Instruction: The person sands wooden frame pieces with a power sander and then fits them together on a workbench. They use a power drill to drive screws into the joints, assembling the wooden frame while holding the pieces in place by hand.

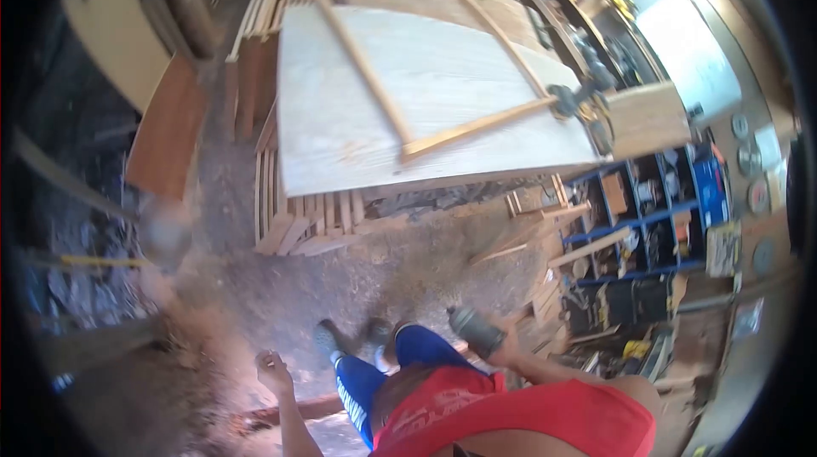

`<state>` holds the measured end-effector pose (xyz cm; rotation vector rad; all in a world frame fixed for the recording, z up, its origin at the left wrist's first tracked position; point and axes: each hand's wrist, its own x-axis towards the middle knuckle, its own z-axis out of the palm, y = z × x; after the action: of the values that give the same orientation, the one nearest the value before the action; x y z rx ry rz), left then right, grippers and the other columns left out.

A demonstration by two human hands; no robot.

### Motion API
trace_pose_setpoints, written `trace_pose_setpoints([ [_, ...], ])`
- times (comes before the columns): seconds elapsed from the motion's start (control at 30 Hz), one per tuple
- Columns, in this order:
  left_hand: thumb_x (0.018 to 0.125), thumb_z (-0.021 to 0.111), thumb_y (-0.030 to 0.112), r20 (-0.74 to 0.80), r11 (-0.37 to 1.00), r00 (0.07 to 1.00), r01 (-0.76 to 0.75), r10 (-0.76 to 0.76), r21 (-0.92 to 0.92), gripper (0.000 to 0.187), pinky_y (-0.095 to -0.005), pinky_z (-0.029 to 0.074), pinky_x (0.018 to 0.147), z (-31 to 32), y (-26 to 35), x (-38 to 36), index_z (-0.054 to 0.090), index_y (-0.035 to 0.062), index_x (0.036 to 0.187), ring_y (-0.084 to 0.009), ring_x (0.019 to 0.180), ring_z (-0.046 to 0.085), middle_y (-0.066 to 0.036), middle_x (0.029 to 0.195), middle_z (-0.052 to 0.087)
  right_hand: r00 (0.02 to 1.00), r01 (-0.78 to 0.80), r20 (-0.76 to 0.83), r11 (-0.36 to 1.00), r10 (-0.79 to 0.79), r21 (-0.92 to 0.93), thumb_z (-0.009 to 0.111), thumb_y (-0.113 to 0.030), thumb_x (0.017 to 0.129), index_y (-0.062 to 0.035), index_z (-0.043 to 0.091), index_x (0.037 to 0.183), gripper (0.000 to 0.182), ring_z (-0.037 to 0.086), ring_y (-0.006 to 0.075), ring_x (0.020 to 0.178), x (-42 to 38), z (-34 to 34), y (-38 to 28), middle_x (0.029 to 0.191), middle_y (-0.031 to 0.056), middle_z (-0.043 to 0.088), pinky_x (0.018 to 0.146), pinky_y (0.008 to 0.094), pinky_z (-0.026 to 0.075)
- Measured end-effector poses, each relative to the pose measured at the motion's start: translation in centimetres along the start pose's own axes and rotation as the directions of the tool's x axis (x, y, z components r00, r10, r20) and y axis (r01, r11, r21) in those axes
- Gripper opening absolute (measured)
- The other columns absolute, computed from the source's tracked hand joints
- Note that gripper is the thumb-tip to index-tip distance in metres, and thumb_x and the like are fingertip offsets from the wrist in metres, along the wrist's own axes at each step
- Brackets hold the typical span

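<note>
My right hand (509, 348) is wrapped round a dark cylindrical object (475, 329), perhaps a bottle or a tool body, at hip height beside my blue trousers. On the other side, my left hand (272, 369) hangs over the dusty floor, its fingers curled in; whether anything small is in them is too blurred to tell. Ahead, a rectangular wooden frame (366, 65) lies on a pale board (323, 142) on the workbench. Dark and yellow power tools (587, 112) rest by the frame's right corner.
Stacked wooden slats (328, 214) sit under the board. A brown panel (168, 129) leans at the left. Blue shelving (642, 223) with tools and boxes stands at the right, near a small wooden stand (545, 223). Wood dust and shavings (204, 338) cover the floor.
</note>
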<state>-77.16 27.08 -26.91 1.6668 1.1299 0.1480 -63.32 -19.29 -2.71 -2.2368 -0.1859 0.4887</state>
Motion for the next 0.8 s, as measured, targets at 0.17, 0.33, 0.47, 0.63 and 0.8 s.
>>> trace_pose_setpoints([
  [0.17, 0.099, 0.065, 0.01, -0.109, 0.968, 0.963, -0.25, 0.245, -0.032, 0.023, -0.0308, 0.056, 0.071, -2.0, 22.8, -2.2, 0.061, -0.0021, 0.118, -0.0168, 0.086, 0.064, -0.012, 0.105, 0.066, 0.771, 0.277, -0.358, 0.783, -0.527, -0.557, 0.08, -0.01, 0.082, -0.0068, 0.069, 0.113, 0.033, 0.07, 0.028, 0.095, 2.6, -12.1, -10.9, 0.106, 0.0114, 0.07, 0.082, 0.0389, 0.056],
  [0.33, 0.096, 0.069, 0.009, -0.029, 0.704, 0.71, -0.703, 0.704, -0.103, 0.019, -0.0303, 0.053, 0.081, 10.8, 45.9, -4.5, 0.066, -0.002, 0.111, -0.0158, 0.087, 0.064, -0.009, 0.1, 0.069, 0.611, 0.358, -0.751, 0.934, -0.252, -0.022, 0.074, 0.001, 0.088, -0.0046, 0.07, 0.114, 0.027, 0.068, 0.016, 0.093, 13.5, -23.4, -10.6, 0.105, 0.0046, 0.071, 0.081, 0.0317, 0.055],
  [0.47, 0.092, 0.07, 0.009, 0.172, 0.555, 0.532, -0.821, 0.829, -0.137, 0.019, -0.0318, 0.054, 0.078, 27.6, 60.3, -4.2, 0.07, -0.0011, 0.107, -0.0186, 0.083, 0.068, -0.011, 0.093, 0.073, 0.344, 0.718, -0.817, 0.69, -0.463, -0.089, 0.08, -0.006, 0.081, -0.002, 0.068, 0.115, 0.036, 0.07, 0.0216, 0.095, 31.0, -32.2, -8.4, 0.105, 0.0079, 0.071, 0.084, 0.0348, 0.055],
  [0.63, 0.089, 0.066, 0.015, 0.419, 0.493, 0.52, -0.851, 0.745, 0.18, 0.025, -0.0448, 0.056, 0.087, 47.3, 64.6, -1.1, 0.073, 0.0021, 0.109, -0.0365, 0.093, 0.071, -0.019, 0.102, 0.074, 0.452, 0.643, -0.79, 0.765, -0.415, -0.035, 0.084, -0.019, 0.078, -0.0018, 0.067, 0.108, 0.039, 0.071, 0.0239, 0.09, 46.0, -39.5, -8.0, 0.099, 0.0116, 0.072, 0.082, 0.0383, 0.055],
  [0.8, 0.087, 0.072, 0.018, 0.488, 0.58, 0.581, -0.796, 0.652, 0.172, 0.029, -0.0403, 0.056, 0.086, 55.2, 65.2, -3.0, 0.073, 0.0032, 0.112, -0.033, 0.089, 0.072, -0.019, 0.104, 0.073, 0.556, 0.65, -0.69, 0.76, -0.464, 0.013, 0.077, -0.007, 0.074, -0.0005, 0.064, 0.11, 0.039, 0.071, 0.023, 0.082, 52.8, -42.1, -3.9, 0.092, 0.0117, 0.072, 0.075, 0.0345, 0.055],
])
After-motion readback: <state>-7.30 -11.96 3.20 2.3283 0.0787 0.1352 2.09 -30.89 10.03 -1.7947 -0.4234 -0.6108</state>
